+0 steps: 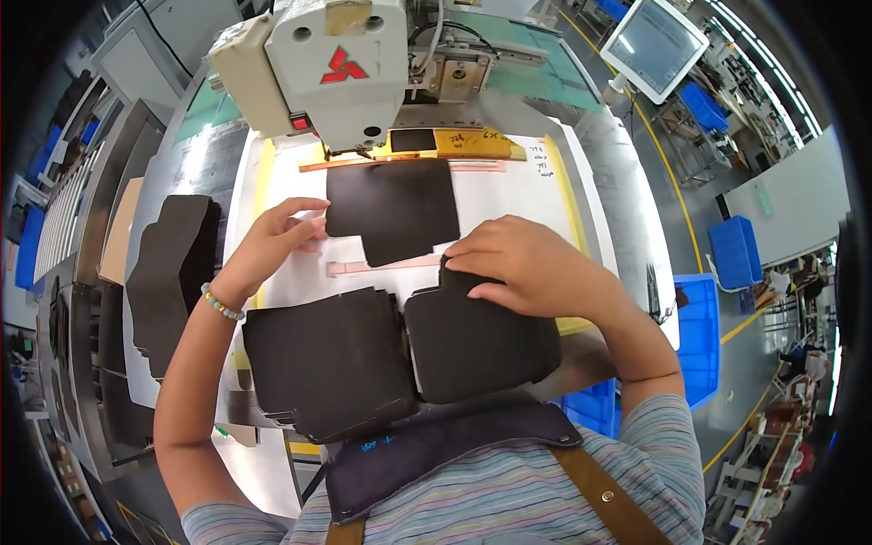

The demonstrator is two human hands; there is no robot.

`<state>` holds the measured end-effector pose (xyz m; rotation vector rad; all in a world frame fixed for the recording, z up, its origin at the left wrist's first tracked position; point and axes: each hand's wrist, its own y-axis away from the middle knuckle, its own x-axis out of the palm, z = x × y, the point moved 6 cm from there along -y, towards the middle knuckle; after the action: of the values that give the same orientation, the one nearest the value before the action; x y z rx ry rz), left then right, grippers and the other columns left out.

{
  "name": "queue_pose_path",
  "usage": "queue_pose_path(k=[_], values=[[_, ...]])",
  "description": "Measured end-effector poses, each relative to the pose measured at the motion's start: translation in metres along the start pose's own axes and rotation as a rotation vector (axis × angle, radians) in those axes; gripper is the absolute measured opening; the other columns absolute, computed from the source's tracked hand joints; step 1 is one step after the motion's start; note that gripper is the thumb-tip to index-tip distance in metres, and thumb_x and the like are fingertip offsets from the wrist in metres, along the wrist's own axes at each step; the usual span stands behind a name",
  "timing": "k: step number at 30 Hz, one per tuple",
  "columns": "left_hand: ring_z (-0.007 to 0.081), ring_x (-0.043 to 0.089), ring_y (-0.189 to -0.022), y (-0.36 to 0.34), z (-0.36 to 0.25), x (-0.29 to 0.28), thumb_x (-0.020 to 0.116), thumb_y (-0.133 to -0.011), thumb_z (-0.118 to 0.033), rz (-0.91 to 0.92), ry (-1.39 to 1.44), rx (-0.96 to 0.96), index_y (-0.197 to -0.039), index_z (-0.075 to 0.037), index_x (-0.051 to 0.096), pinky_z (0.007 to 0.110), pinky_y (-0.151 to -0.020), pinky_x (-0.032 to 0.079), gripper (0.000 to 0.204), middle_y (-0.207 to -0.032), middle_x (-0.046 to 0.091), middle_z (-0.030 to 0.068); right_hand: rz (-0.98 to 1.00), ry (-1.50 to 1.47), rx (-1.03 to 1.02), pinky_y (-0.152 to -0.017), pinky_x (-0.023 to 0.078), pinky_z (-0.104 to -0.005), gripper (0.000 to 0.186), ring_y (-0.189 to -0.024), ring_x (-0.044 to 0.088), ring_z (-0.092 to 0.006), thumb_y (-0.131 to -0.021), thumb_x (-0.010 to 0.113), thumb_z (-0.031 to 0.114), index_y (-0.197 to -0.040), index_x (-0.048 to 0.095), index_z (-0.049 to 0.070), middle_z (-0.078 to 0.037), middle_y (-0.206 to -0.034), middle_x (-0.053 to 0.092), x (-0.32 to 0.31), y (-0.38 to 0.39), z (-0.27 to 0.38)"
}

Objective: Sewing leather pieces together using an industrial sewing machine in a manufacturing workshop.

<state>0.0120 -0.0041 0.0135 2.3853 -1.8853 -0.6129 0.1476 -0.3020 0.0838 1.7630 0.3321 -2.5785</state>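
Note:
A thin black flat panel point(395, 204) with notched lower corners lies on the white work plate point(295, 272) under the machine head. My left hand point(282, 236) is at the panel's left edge, fingertips touching it, thumb and fingers apart. My right hand point(522, 263) is at its lower right corner, fingers stretched out and thumb apart. The right palm and thumb rest over a stack of black panels point(486, 350). Beside that stack, to the left, is a second stack of black panels point(327, 363). What lies under my right palm is hidden.
Close behind the panel hangs the white machine head point(336, 73), with a yellow bar point(477, 143) across the plate. More black pieces point(173, 272) are piled at the left. Blue bins point(698, 341) stand at the right, below a screen point(656, 47).

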Motion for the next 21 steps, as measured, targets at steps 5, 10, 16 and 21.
queue_pose_path(k=[5,10,16,21], values=[[0.0113,0.063,-0.116,-0.020,0.014,0.005,0.066,-0.111,-0.028,-0.029,0.167,0.029,-0.148,-0.002,0.062,0.033,-0.106,0.053,0.045,-0.123,0.067,0.0058,0.168,0.002,0.240,-0.104,0.054,-0.0452,0.041,-0.120,0.067,-0.0334,-0.090,0.082,0.020,-0.128,0.073,0.007,-0.009,-0.126,0.072,0.004,-0.014,-0.009],[0.0137,0.061,-0.115,-0.036,0.019,0.040,0.071,-0.108,-0.022,-0.248,0.214,0.074,-0.148,-0.003,0.061,0.033,-0.102,0.056,0.045,-0.135,0.060,0.0147,0.151,-0.015,0.297,-0.102,0.055,-0.0453,0.043,-0.118,0.067,-0.0349,-0.089,0.083,0.020,-0.128,0.072,0.006,-0.010,-0.124,0.071,0.009,-0.011,-0.026],[0.0095,0.066,-0.098,-0.064,0.017,0.054,0.070,-0.108,-0.012,-0.236,0.279,-0.090,-0.138,-0.003,0.069,0.026,-0.092,0.057,0.031,-0.118,0.068,0.0029,0.074,-0.072,0.279,-0.098,0.056,-0.0447,0.039,-0.114,0.069,-0.0356,-0.092,0.081,0.024,-0.125,0.075,0.003,-0.012,-0.119,0.073,0.015,-0.013,-0.042],[0.0080,0.067,-0.108,-0.054,0.043,-0.013,0.067,-0.109,-0.008,-0.165,0.141,0.036,-0.134,-0.004,0.072,0.025,-0.096,0.055,0.026,-0.121,0.072,0.0008,-0.035,-0.069,0.303,-0.098,0.057,-0.0440,0.035,-0.114,0.070,-0.0372,-0.097,0.079,0.024,-0.123,0.076,0.001,-0.015,-0.119,0.074,0.023,-0.008,-0.051]])
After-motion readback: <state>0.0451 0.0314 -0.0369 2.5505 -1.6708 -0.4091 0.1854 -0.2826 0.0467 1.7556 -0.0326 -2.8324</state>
